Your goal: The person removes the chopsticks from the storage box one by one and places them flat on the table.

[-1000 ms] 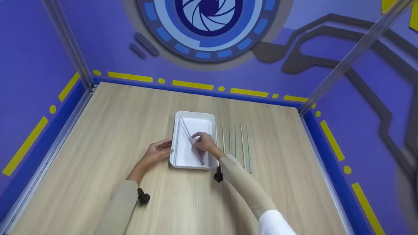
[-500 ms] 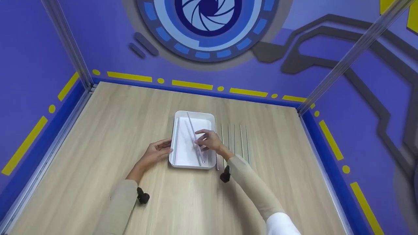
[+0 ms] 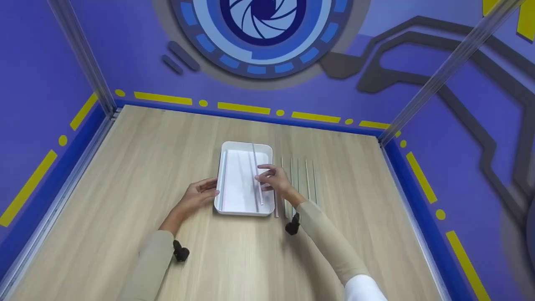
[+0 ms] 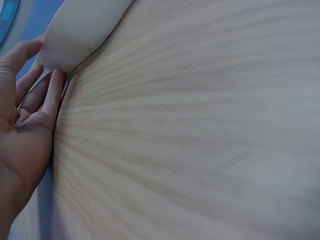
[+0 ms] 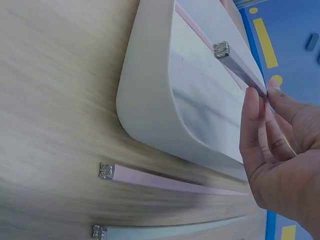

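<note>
In the head view, a white rectangular tray [image 3: 243, 212] stands on the wooden table. My left hand [image 3: 199, 195] rests against its left side, fingertips on the outer wall [image 4: 80, 35] in the left wrist view. My right hand [image 3: 278, 180] pinches a pale lilac chopstick [image 3: 260, 193] between thumb and fingers, over the tray's right half. In the right wrist view, this chopstick [image 5: 240, 67] is raised above the tray floor, its patterned silver end toward the camera. A pink chopstick [image 3: 225, 179] lies along the tray's left inner side.
Several chopsticks lie side by side on the table to the tray's right, among them a pink one [image 5: 150, 178] and a mint-green one [image 5: 150, 232]. Blue-purple printed panels [image 3: 138, 50] enclose the table [image 3: 175, 129] at the back and sides.
My right hand has shifted right with the chopstick, which has swung from a diagonal to nearly parallel with the tray's long sides. The left hand has stayed at the tray's side.
</note>
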The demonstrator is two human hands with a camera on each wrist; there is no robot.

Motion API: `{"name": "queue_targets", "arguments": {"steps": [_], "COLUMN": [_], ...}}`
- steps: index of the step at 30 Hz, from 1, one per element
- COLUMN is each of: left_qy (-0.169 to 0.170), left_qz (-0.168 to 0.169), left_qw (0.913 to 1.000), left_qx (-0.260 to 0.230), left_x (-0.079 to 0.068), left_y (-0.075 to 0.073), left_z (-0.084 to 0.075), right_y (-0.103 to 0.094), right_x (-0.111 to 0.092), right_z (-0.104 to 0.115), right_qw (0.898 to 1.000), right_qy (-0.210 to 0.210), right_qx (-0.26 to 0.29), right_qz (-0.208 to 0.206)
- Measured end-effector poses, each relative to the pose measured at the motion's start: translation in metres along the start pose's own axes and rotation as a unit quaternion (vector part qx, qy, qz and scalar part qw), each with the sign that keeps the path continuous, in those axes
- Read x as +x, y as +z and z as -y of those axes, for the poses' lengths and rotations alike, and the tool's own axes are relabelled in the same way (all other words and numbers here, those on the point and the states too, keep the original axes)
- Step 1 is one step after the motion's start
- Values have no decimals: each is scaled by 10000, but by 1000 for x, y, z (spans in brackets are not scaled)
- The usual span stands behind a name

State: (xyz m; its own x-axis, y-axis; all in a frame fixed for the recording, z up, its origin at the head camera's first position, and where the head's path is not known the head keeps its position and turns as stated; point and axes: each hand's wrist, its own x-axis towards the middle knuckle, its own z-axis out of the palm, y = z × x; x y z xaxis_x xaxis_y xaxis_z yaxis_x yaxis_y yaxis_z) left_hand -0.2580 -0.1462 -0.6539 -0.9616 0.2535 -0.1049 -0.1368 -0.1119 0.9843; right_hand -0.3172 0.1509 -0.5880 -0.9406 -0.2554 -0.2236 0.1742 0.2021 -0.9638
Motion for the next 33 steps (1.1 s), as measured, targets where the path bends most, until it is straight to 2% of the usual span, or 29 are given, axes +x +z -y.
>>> {"name": "queue_targets", "arguments": {"steps": [8, 14, 19, 33], "left_qy": [-53, -10, 23, -82], "left_qz": [-21, -29, -60, -71], "left_qw": [9999, 10000, 9999, 9997], "left_qx": [115, 76, 154, 201], "left_x": [0, 0, -1, -1], "left_y": [1, 1, 1, 0], "left_z": [0, 0, 0, 1], "right_y": [-17, -37, -55, -119], "right_x": [-6, -10, -16, -40], "right_z": [-1, -2, -4, -19], "right_qw": [9999, 9995, 9989, 9954], "right_qy": [85, -6, 92, 185], "right_qx": [-44, -178, -22, 59], "right_qz": [-119, -273, -468, -938]}}
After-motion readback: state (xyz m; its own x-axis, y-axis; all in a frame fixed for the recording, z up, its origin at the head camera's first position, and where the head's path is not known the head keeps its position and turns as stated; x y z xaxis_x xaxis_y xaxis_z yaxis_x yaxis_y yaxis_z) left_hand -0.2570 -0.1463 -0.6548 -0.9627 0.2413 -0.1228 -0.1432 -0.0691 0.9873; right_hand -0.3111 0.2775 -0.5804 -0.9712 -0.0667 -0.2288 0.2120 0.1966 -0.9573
